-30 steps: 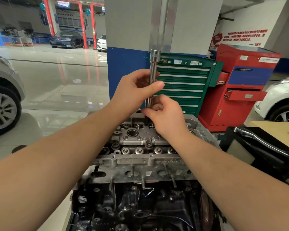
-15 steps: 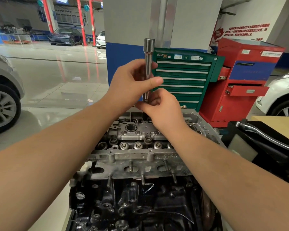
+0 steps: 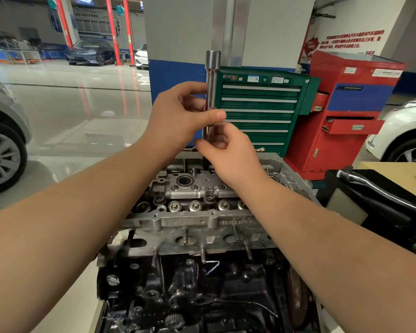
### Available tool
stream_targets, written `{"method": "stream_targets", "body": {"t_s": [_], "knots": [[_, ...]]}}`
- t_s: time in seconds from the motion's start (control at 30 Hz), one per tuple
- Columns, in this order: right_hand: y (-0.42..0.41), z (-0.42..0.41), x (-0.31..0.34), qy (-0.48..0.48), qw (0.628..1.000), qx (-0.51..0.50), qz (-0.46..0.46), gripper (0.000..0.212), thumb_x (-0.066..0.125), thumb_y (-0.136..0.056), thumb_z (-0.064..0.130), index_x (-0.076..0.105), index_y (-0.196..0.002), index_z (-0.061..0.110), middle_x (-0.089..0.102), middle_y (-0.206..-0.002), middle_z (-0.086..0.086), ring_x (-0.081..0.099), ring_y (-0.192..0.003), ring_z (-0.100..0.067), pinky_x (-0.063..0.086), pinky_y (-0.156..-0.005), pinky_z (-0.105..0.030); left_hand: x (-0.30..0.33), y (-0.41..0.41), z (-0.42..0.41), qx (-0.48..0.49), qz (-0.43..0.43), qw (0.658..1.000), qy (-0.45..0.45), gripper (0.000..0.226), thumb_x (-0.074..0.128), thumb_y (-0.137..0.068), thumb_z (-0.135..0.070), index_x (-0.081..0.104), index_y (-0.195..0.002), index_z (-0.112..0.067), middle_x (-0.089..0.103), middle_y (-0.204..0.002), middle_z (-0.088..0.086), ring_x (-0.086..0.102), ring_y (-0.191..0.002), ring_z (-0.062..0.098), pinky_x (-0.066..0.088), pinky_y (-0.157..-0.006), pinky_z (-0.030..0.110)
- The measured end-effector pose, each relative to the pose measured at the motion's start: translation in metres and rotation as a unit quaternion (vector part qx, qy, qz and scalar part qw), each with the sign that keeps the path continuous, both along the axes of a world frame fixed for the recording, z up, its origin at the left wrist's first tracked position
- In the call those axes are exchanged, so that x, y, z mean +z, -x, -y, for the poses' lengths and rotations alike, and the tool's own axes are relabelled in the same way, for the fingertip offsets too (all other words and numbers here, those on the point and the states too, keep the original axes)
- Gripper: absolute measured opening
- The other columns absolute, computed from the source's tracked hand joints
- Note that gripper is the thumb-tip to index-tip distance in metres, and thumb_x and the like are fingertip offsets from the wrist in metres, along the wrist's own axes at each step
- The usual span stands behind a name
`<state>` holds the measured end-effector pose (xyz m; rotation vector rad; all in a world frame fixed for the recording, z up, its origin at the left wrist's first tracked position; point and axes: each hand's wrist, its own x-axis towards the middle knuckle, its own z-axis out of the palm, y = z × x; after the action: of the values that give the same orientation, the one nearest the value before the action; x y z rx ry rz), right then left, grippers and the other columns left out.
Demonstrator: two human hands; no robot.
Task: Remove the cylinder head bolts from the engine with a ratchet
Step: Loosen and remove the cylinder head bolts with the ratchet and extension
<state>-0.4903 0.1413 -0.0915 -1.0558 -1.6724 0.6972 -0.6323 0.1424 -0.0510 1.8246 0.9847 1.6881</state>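
The engine [image 3: 202,272] is set in the near middle, with the head [image 3: 197,212] on top of it; a socket bar [image 3: 211,92] is held upright above the head's far side, gripped by the left hand [image 3: 180,116] higher up and by the right hand [image 3: 228,152] lower down, just beneath it; a tool chest [image 3: 262,109] is placed behind the engine, against a pillar [image 3: 226,27]; a cabinet [image 3: 346,111] is set to the chest's right; a tabletop [image 3: 399,179] lies at the far right; a car [image 3: 3,140] is parked at the left.
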Motion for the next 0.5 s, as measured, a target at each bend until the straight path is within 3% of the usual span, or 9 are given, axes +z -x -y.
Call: {"method": "stream_targets", "body": {"t_s": [0.1, 0.23, 0.33, 0.47, 0.5], "knots": [[-0.0027, 0.0004, 0.0013, 0.012, 0.999, 0.023, -0.022, 0.018, 0.068, -0.096, 0.021, 0.069, -0.114, 0.018, 0.076, -0.101, 0.002, 0.072, -0.095, -0.014, 0.056, -0.096, -0.045, 0.0002, -0.0019, 0.0017, -0.053, 0.003, 0.999, -0.004, 0.04, 0.08, -0.089, -0.01, 0.067, -0.12, -0.032, 0.082, -0.103, -0.003, 0.078, -0.101, 0.018, 0.061, -0.092, 0.031], [-0.002, -0.0004, 0.0022, -0.005, 1.0, -0.008, 0.002, 0.017, 0.075, -0.09, 0.031, 0.064, -0.101, 0.024, 0.069, -0.084, 0.008, 0.065, -0.076, -0.009, 0.049, -0.071, -0.029, 0.0039, -0.0042, 0.0028, -0.027, -0.011, 1.0, -0.008, 0.038, 0.086, -0.084, -0.016, 0.074, -0.118, -0.029, 0.078, -0.104, -0.013, 0.074, -0.1, 0.019, 0.061, -0.094, 0.039], [0.0004, 0.0009, 0.0022, 0.001, 1.0, -0.012, 0.002, 0.023, 0.078, -0.086, 0.04, 0.06, -0.093, 0.028, 0.059, -0.074, 0.011, 0.055, -0.064, -0.005, 0.042, -0.064, -0.026, 0.0037, -0.0012, 0.0021, -0.025, -0.005, 1.0, -0.007, 0.037, 0.085, -0.085, -0.009, 0.073, -0.118, -0.023, 0.076, -0.088, -0.017, 0.074, -0.088, 0.007, 0.06, -0.084, 0.027], [-0.0002, 0.001, 0.0016, 0.004, 0.999, 0.044, -0.018, 0.004, 0.069, -0.093, 0.02, 0.069, -0.097, 0.022, 0.076, -0.094, 0.002, 0.072, -0.089, -0.013, 0.058, -0.089, -0.039, 0.0023, 0.0036, 0.0016, -0.07, 0.011, 0.998, 0.004, 0.039, 0.071, -0.094, 0.001, 0.065, -0.128, -0.018, 0.081, -0.104, 0.005, 0.078, -0.098, 0.025, 0.06, -0.089, 0.032], [-0.0009, 0.0004, 0.0013, 0.005, 0.999, 0.046, -0.022, 0.01, 0.069, -0.094, 0.014, 0.069, -0.1, 0.022, 0.077, -0.096, 0.002, 0.073, -0.09, -0.012, 0.058, -0.092, -0.038, 0.0027, 0.0043, 0.002, -0.083, 0.02, 0.996, 0.01, 0.042, 0.068, -0.094, 0.002, 0.063, -0.131, -0.017, 0.08, -0.109, 0.008, 0.077, -0.102, 0.027, 0.06, -0.09, 0.033]]}}
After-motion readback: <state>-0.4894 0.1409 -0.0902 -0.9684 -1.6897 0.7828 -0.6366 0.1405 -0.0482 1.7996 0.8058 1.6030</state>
